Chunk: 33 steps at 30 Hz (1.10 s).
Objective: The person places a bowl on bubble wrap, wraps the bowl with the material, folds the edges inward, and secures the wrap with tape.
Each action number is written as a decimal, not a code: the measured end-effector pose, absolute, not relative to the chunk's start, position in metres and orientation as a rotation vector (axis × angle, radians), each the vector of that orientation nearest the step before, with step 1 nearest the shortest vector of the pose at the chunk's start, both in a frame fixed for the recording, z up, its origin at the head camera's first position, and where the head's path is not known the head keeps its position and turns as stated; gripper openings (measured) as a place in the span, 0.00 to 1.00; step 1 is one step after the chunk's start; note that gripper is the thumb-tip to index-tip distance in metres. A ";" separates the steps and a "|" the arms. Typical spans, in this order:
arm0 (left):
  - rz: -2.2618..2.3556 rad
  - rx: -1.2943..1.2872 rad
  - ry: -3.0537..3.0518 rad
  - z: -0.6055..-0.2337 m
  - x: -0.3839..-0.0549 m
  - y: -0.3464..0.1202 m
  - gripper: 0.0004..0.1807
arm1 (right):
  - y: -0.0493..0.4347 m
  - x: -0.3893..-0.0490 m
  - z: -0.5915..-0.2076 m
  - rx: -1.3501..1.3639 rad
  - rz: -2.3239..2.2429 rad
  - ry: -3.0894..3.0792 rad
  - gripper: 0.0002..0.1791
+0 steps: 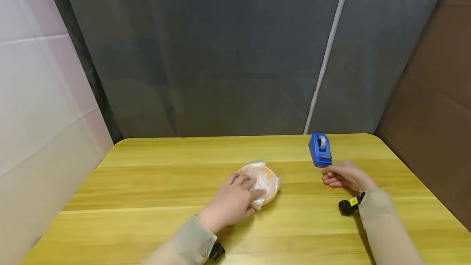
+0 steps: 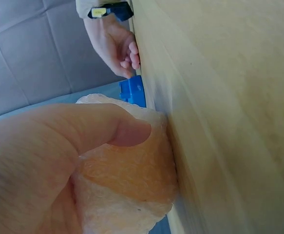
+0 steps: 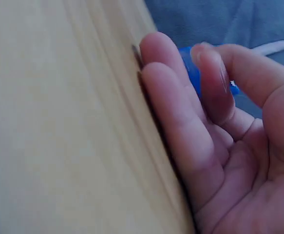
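Note:
A round, orange-toned thing in bubble wrap (image 1: 270, 181), bowl-like in outline, sits on the table. My left hand (image 1: 233, 199) holds it, fingers over its top; in the left wrist view the thumb (image 2: 127, 130) lies across the wrap and the other fingers are hidden. Farther right stands a blue tape dispenser (image 1: 321, 150) with a roll of clear tape (image 1: 322, 142). Right at its front edge, my right hand (image 1: 344, 176) pinches the tape's end between thumb and forefinger. Its other fingers hang loosely near the tabletop in the right wrist view.
The wooden table (image 1: 154, 175) has rounded far corners. A dark grey curtain (image 1: 220, 52) hangs behind it, with a white panel (image 1: 44, 93) on the left and a brown one (image 1: 434, 93) on the right. A small black camera (image 1: 347, 207) sits at the right wrist.

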<state>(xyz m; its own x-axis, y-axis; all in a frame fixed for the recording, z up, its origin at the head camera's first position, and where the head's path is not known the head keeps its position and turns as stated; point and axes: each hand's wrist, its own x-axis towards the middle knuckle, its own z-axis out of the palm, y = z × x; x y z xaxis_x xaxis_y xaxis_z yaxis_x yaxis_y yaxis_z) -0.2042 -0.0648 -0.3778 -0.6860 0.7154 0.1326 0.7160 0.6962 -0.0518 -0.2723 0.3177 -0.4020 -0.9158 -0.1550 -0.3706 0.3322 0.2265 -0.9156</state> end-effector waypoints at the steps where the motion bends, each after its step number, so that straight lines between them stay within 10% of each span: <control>1: -0.004 -1.181 -2.757 -0.379 -0.204 -0.063 0.26 | 0.321 -0.268 -0.404 0.137 -1.744 2.113 0.13; 14: 0.014 -1.126 -2.810 -0.374 -0.210 -0.061 0.26 | 0.319 -0.251 -0.387 -0.082 -1.654 2.140 0.17; 33: 0.066 -1.055 -2.902 -0.370 -0.217 -0.044 0.27 | 0.180 -0.268 -0.319 -0.726 -1.244 2.290 0.17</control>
<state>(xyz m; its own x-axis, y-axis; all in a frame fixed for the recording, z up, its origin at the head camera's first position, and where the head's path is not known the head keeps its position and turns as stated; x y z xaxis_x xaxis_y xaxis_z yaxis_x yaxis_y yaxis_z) -0.2174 -0.0445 -0.3705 -0.7653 0.6427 0.0350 0.6405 0.7658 -0.0581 -0.2684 0.1796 -0.3187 -0.7692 -0.6273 -0.1219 -0.2390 0.4594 -0.8555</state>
